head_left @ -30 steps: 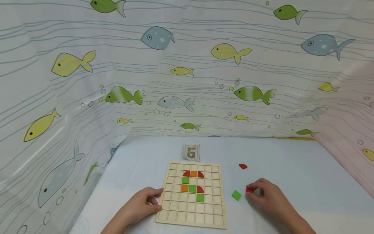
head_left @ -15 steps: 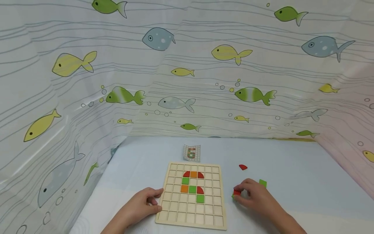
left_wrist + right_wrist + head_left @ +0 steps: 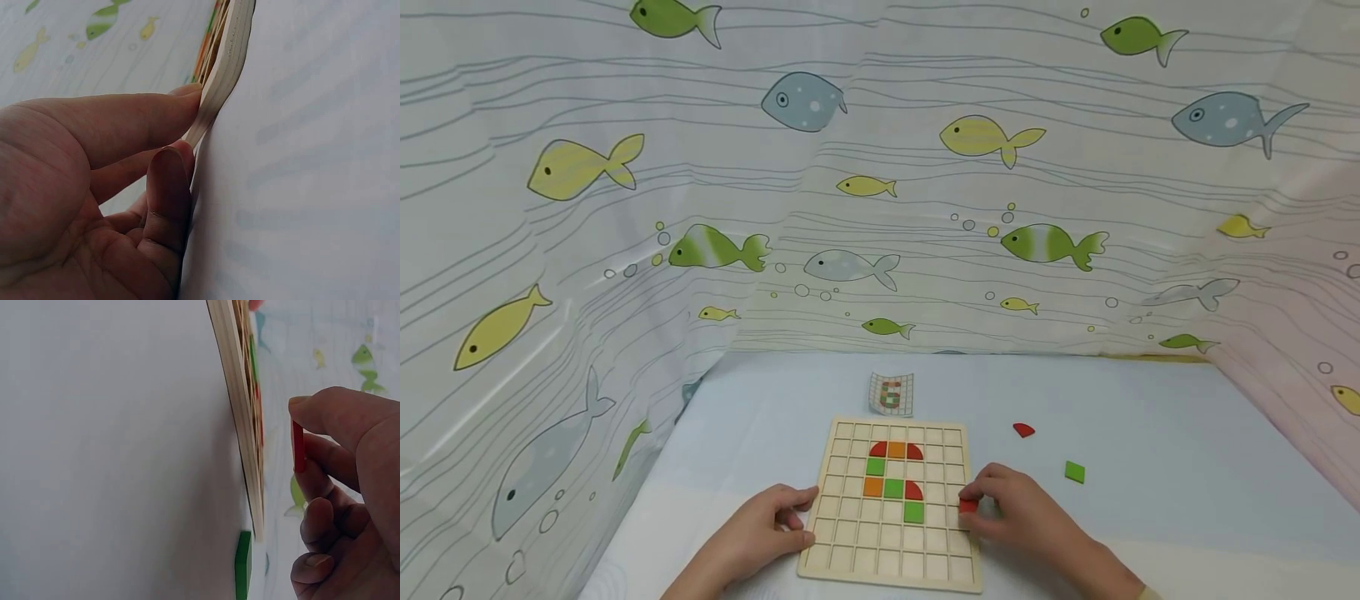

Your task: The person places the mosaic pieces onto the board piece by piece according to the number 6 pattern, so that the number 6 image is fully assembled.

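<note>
A wooden grid board (image 3: 857, 554) lies on the table with red, orange and green tiles set in some cells. At its left edge, my left hand (image 3: 756, 525) holds it with thumb and index finger; the left wrist view shows the tips against the rim. My right hand (image 3: 1026, 512) pinches a red tile (image 3: 967, 506) between thumb and fingers, over the board's right edge. In the right wrist view that red tile (image 3: 299, 447) is seen edge-on, apart from the board, while a green tile (image 3: 242, 565) lies on the table by the board.
A small printed card (image 3: 891, 394) with a coloured grid figure lies behind the board. To the right are a loose red quarter-round tile (image 3: 1024, 430) and a green square tile (image 3: 1075, 472). A fish-patterned sheet (image 3: 917, 233) hangs around the table.
My right hand has carried the red tile leftward, past a loose green tile, to the board's right edge. The farther green tile has come into sight. My left hand stays at the board.
</note>
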Motion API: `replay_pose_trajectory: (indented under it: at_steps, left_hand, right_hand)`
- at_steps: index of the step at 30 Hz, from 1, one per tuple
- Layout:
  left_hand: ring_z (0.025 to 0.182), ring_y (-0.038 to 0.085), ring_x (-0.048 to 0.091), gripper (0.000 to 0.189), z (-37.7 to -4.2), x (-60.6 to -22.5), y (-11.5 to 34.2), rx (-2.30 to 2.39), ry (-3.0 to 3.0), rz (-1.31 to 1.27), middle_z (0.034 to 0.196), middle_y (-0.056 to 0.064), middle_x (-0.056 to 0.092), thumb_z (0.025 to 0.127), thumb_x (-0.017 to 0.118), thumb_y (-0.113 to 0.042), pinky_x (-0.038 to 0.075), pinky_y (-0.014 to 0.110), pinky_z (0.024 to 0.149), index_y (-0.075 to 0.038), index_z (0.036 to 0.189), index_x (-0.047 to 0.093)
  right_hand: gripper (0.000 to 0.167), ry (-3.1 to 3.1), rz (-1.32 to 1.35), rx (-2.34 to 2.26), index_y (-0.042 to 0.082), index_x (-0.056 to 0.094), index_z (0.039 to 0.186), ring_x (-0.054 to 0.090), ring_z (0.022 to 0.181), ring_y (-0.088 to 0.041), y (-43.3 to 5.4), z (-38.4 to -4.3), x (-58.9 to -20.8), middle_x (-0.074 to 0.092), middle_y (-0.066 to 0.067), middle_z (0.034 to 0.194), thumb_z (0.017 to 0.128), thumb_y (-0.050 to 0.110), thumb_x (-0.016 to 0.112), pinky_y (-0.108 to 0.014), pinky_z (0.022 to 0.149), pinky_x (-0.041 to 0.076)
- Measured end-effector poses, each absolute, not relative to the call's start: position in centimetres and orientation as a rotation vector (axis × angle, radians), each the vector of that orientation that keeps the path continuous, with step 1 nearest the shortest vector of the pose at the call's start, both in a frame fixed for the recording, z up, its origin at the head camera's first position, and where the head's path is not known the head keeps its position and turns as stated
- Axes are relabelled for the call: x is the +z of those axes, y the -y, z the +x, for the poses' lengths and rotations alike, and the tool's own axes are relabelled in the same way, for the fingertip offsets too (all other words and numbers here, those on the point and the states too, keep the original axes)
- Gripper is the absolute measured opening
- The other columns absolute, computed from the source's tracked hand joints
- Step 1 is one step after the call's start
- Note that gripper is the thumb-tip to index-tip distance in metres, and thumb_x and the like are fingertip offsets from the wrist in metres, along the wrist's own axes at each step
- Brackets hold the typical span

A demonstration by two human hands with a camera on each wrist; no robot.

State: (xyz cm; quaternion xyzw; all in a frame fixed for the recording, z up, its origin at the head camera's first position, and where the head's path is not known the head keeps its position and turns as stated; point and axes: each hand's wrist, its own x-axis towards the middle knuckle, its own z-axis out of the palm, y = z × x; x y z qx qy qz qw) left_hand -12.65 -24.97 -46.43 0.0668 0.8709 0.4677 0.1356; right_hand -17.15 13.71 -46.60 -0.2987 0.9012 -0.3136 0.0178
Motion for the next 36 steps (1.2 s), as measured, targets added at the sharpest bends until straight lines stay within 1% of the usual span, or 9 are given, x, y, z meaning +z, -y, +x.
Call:
replay_pose_trajectory:
  at_steps: [7,11,15,19,26,29,33,36]
  left_hand:
    - [0.08,0.016,0.056,0.063,-12.5,-46.3,24.9,1.36,-2.524,0.194,0.106,0.001,0.061,0.079,0.084,-0.026,0.045,0.027,0.066,-0.005,0.135,0.062]
    - [0.08,0.016,0.056,0.063,-12.5,-46.2,24.9,1.354,-2.529,0.198,0.106,0.001,0.061,0.079,0.084,-0.026,0.045,0.027,0.066,-0.005,0.135,0.062]
    - [0.08,0.015,0.056,0.063,-12.4,-46.1,24.8,1.343,-2.542,0.2,0.107,0.001,0.061,0.079,0.084,-0.026,0.044,0.026,0.066,-0.005,0.134,0.062]
    - [0.08,0.014,0.056,0.064,-12.3,-46.1,24.8,1.341,-2.549,0.194,0.107,0.0,0.061,0.079,0.084,-0.027,0.044,0.026,0.066,-0.005,0.134,0.062]
    - [0.081,0.014,0.055,0.063,-12.4,-46.2,24.9,1.346,-2.549,0.198,0.105,0.0,0.06,0.079,0.084,-0.026,0.044,0.026,0.067,-0.005,0.134,0.062]
    - [0.081,0.013,0.056,0.063,-12.4,-46.2,24.8,1.342,-2.555,0.203,0.106,0.0,0.06,0.079,0.084,-0.026,0.044,0.026,0.067,-0.005,0.134,0.062]
    - [0.081,0.012,0.056,0.064,-12.4,-46.2,24.9,1.335,-2.56,0.2,0.106,-0.001,0.06,0.078,0.085,-0.027,0.044,0.026,0.067,-0.006,0.134,0.062]
    - [0.081,0.013,0.056,0.064,-12.4,-46.3,24.9,1.332,-2.562,0.194,0.106,-0.001,0.06,0.078,0.085,-0.027,0.044,0.026,0.067,-0.006,0.134,0.062]
  right_hand:
    - [0.013,-2.765,-1.01,-0.995,0.023,0.076,0.098,0.056,0.087,-0.005,-12.0,-16.8,-46.4,0.057,0.019,0.094,0.085,0.02,0.077,-0.024,0.077,0.049]
    - [0.015,-2.718,-1.006,-0.976,0.023,0.077,0.1,0.055,0.084,-0.003,-11.0,-16.6,-46.3,0.056,0.019,0.093,0.085,0.021,0.076,-0.023,0.075,0.048]
    - [0.015,-2.702,-1.06,-0.939,0.021,0.077,0.101,0.054,0.084,-0.002,-10.2,-16.5,-46.1,0.057,0.02,0.093,0.086,0.022,0.076,-0.023,0.075,0.048]
    - [0.011,-2.693,-1.135,-0.9,0.023,0.077,0.099,0.053,0.083,0.0,-9.4,-16.3,-46.2,0.056,0.021,0.093,0.088,0.025,0.075,-0.021,0.074,0.047]
    - [0.008,-2.708,-1.221,-0.845,0.022,0.076,0.095,0.052,0.081,0.001,-8.1,-16.1,-46.0,0.056,0.019,0.089,0.087,0.021,0.074,-0.018,0.073,0.046]
    - [0.008,-2.717,-1.225,-0.806,0.022,0.077,0.096,0.05,0.079,0.001,-7.8,-16.1,-45.9,0.055,0.019,0.088,0.087,0.023,0.075,-0.018,0.071,0.046]
    - [0.012,-2.71,-1.198,-0.756,0.023,0.078,0.098,0.049,0.078,0.002,-7.4,-16.0,-46.0,0.054,0.02,0.088,0.089,0.031,0.076,-0.019,0.071,0.045]
    - [0.015,-2.705,-1.187,-0.743,0.024,0.078,0.098,0.049,0.077,0.002,-7.2,-16.0,-46.1,0.053,0.021,0.087,0.089,0.035,0.076,-0.019,0.071,0.045]
